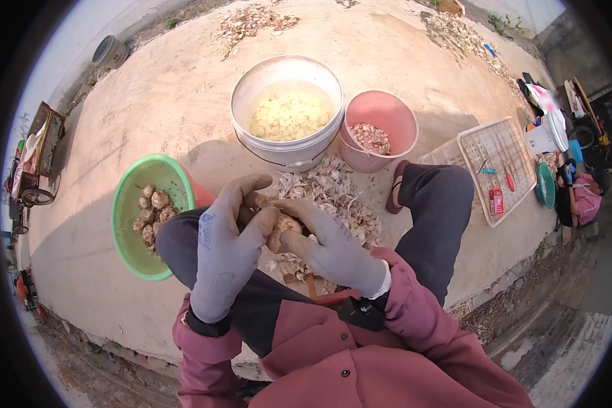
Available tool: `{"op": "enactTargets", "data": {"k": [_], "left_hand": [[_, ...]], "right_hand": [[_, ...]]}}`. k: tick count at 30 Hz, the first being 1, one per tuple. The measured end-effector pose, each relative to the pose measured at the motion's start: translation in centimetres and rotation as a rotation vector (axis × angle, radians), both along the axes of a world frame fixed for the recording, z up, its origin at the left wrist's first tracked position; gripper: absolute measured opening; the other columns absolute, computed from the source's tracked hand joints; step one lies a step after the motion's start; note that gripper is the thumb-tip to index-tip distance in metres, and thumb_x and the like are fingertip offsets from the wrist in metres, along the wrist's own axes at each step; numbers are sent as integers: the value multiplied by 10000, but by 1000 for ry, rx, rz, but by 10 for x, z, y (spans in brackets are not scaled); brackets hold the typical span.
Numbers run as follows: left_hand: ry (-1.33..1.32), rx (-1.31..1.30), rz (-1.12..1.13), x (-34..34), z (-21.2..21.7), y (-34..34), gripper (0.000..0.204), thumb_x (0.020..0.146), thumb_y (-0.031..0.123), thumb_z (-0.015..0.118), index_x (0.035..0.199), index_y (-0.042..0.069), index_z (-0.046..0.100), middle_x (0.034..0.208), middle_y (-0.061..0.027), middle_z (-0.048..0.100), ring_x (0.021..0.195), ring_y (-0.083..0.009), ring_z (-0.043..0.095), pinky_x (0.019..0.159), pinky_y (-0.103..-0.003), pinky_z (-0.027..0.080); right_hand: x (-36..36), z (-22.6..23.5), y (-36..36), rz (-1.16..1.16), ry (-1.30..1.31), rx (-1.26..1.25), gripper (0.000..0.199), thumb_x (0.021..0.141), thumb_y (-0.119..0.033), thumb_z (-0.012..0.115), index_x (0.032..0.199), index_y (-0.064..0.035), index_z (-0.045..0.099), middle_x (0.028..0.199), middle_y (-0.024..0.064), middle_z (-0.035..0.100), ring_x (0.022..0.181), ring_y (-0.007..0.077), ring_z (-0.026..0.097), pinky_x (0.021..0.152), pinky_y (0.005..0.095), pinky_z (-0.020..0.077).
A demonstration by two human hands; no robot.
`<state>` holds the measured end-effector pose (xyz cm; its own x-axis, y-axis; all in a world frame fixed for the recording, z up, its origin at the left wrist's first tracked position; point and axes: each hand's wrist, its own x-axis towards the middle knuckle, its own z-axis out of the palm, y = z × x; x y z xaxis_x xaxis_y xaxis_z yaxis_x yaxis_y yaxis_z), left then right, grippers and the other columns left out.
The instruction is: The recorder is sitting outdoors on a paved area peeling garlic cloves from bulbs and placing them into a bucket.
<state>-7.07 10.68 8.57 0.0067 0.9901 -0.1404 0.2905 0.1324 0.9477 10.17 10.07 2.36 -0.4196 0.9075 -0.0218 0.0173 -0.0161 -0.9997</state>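
Above my lap, both gloved hands hold a garlic bulb [283,232] with dirty, papery skin. My left hand [230,234] closes on its left side, the thumb pressing near the top. My right hand [334,250] grips the other side between thumb and fingers. The gloves hide parts of the bulb. At my left knee, a green basin [130,253] contains several whole garlic bulbs [149,209]. Below and beyond my hands, loose garlic skins [340,197] lie heaped on the ground.
Ahead stands a white bucket [279,155] with peeled cloves in liquid; beside it, a pink bucket [362,158] holds unpeeled cloves. To the right, a pale plastic crate [479,153] carries a red-handled tool [509,181] and a red box [496,202]. Another person [585,197] is at the far right.
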Motion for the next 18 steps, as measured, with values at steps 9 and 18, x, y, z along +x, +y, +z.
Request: {"op": "enactTargets", "data": {"k": [9, 18], "left_hand": [[-505, -218, -117, 63, -108, -74, 843, 879, 158, 763, 1535, -16, 263, 1490, -142, 415, 1346, -224, 455, 1113, -361, 389], [-269, -272, -97, 74, -80, -78, 545, 783, -8, 686, 1294, -7, 498, 1144, -68, 620, 1008, -138, 610, 877, -275, 507]], "right_hand": [[38, -64, -45, -282, 141, -82, 300, 984, -233, 615, 1206, -31, 627, 1130, 145, 631, 997, 247, 623, 856, 353, 497], [57, -33, -48, -143, -203, 74, 328, 888, -207, 643, 1154, -15, 630, 1049, 184, 627, 966, 365, 641, 856, 441, 502]]}}
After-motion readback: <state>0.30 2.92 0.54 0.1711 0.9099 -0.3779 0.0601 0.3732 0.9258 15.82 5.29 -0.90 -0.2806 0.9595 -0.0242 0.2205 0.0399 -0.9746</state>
